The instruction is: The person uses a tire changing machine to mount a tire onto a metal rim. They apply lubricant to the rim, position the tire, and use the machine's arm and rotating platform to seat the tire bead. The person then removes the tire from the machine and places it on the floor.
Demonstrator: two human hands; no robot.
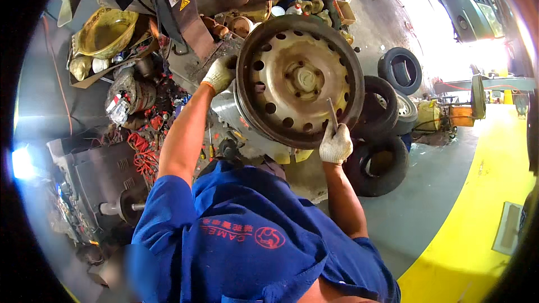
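Observation:
A round steel wheel (287, 59) with a ring of holes, rust-brown stains and a dark outer edge stands in front of me, tilted with its face toward me. My left hand (220, 74), in a white knit glove, is closed on the wheel's left edge; its fingertips are partly hidden. At the wheel's lower right, my gloved right hand (336, 145) is wrapped round a thin grey metal bar (333, 113). The bar points up over the wheel's face; whether its tip touches the metal I cannot tell.
Several black tyres (400, 70) lie on the floor to the right. A cluttered machine (196, 31) stands behind the wheel's left side. A yellowish basin (108, 33) sits in a box at far left. Red cable (145, 154) and loose tools litter the left. A vehicle (466, 11) is at upper right.

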